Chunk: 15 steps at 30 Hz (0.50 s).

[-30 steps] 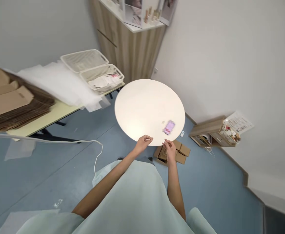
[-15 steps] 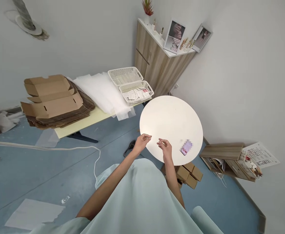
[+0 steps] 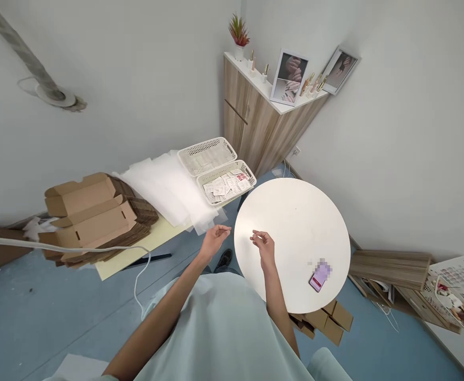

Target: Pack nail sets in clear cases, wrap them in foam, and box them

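Note:
My left hand (image 3: 215,241) hovers just off the left edge of a round white table (image 3: 295,211). Its fingers stretch toward the right, loosely curved, the thumb close below them. Over the near left part of the tabletop is my right hand (image 3: 264,247), fingers half bent and a small gap showing by the thumb. I see nothing held in either hand, and the two hands are apart. On the table to the right lies a phone (image 3: 317,280) with a purple screen, partly blurred out.
On a yellow side table (image 3: 156,238) are flat cardboard boxes (image 3: 92,211), white foam sheets (image 3: 168,185) and two white baskets (image 3: 226,182), one with small packets. A wooden cabinet (image 3: 251,121) stands behind. Small boxes (image 3: 331,328) sit under the round table; a white cable (image 3: 136,280) hangs left.
The view has tilted up and shifted, so the tables sit lower in the picture. My hands have drawn a little farther apart, the left now off the tabletop.

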{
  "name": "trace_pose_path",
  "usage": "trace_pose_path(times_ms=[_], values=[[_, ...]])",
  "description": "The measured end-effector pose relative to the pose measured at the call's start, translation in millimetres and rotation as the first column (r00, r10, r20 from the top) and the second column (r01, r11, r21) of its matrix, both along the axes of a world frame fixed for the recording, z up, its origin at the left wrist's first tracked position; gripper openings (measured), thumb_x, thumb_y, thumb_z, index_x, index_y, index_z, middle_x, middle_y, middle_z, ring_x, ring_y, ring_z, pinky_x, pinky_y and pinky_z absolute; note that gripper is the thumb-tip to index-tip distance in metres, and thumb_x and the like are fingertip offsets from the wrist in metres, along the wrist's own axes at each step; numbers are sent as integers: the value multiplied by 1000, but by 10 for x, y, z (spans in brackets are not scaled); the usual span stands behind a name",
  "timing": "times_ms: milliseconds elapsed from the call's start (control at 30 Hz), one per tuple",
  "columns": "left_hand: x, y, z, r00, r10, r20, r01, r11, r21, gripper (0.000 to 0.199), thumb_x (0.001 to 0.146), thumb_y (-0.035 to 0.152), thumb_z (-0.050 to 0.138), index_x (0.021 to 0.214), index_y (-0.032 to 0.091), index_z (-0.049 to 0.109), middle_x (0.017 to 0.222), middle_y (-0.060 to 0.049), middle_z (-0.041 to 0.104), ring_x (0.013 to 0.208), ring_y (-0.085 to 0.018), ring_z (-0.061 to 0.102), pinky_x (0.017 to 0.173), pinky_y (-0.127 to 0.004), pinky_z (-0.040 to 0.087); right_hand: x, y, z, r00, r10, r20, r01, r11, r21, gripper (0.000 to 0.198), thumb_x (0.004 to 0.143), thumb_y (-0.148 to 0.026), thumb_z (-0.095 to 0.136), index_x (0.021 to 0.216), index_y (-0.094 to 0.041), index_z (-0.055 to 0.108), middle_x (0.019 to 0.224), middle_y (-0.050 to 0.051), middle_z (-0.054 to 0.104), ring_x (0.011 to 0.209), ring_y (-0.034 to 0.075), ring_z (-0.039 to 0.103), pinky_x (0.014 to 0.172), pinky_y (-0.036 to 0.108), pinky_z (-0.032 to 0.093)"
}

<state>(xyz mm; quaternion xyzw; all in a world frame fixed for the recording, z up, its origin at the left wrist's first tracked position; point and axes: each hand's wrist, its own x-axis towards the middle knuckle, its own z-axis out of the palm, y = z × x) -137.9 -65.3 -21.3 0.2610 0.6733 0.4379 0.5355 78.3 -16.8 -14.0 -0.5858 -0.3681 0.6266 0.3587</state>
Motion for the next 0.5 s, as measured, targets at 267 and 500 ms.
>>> trace_pose_path(times_ms=[267,500], values=[[-276,714,-184,997,-71,16,71,997,4,34,77,52,79,99,26,75,124,-11,82,114,-32,76,100,-46,62,-46,94,119,984,-157,83,159,987,-21,30,79,-49,85,93,-24,75,132,12,80,101,26,80,99,43,59],[-471,1705,-432,991,-136,-7,136,990,49,29,83,38,71,105,20,74,121,-13,81,109,-27,76,98,-39,60,-134,50,332,925,-339,170,344,939,3,32,77,-49,86,94,-24,75,133,12,79,103,26,80,101,45,59]])
